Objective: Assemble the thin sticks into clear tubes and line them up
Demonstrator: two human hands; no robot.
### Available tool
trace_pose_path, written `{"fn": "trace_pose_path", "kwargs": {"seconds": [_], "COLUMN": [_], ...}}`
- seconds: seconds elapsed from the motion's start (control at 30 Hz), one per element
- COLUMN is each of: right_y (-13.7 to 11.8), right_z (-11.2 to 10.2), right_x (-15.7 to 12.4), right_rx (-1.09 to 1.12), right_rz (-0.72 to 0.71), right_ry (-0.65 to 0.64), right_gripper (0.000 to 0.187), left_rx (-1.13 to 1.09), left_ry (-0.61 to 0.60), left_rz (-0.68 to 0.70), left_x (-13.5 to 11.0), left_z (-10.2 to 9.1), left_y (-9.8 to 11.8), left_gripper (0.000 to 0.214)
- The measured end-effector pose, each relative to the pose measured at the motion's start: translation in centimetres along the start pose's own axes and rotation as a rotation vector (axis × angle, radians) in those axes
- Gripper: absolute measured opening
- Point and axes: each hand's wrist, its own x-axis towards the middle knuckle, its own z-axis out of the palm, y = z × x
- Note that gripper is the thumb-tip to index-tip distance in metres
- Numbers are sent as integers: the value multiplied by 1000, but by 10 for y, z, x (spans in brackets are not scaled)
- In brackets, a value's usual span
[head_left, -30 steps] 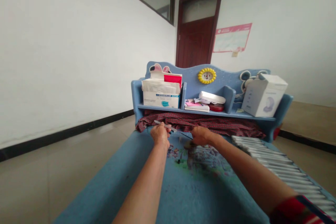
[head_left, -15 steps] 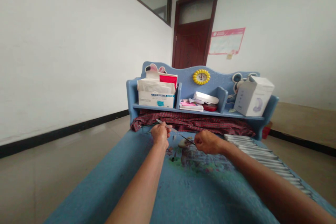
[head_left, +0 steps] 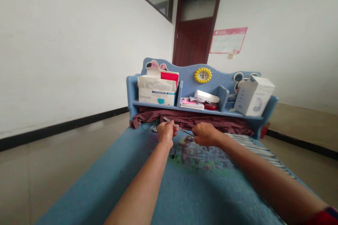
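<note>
My left hand (head_left: pixel 166 133) is closed around a slim translucent pen barrel (head_left: pixel 166 119), whose far end sticks out above the fingers. My right hand (head_left: pixel 206 134) is a fist gripping a thin dark pen refill (head_left: pixel 188 133). The refill points left toward the barrel's near end and seems to meet it; how far it reaches inside cannot be made out. Both hands are above the blue desk (head_left: pixel 185 197). A small black piece (head_left: pixel 173 156) lies on the desk's worn printed picture, below my left hand.
Slender pale tubes (head_left: pixel 250 146) lie in a row along the right side, partly behind my right forearm. A checked cloth (head_left: pixel 227 124) is bunched under the shelf (head_left: pixel 225 112). The shelf holds a mask box (head_left: pixel 155 97), booklets (head_left: pixel 192 104) and a white carton (head_left: pixel 255 96).
My hands have come closer together, with less of the dark refill showing between them. The camera view has shifted slightly.
</note>
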Motion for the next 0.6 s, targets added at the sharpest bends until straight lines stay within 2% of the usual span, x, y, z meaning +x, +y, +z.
{"fn": "trace_pose_path", "kwargs": {"seconds": [0.17, 0.27, 0.33, 0.4, 0.47, 0.6], "right_y": [-23, -31, -27, -14, 5, 41], "right_z": [-26, -38, -42, -41, -33, -2], "right_x": [9, 8, 6, 6, 7, 3], "right_rx": [-86, -99, -96, -108, -130, -144], "right_rz": [-25, 1, 37, 81, 125, 189], "right_ry": [101, 240, 315, 251, 80, -122], "right_gripper": [27, 31, 34, 35, 32, 23], "left_rx": [-164, -280, -348, -405, -448, -498], "left_ry": [-114, -146, -146, -140, -136, -143], "left_rz": [-161, -218, -239, -256, -265, -275], "left_x": [-3, 0, 3, 6, 8, 9], "left_z": [-1, -3, -5, -5, -5, -4], "left_y": [8, 14, 16, 17, 17, 19], "left_gripper": [10, 17, 20, 21, 21, 22]}}
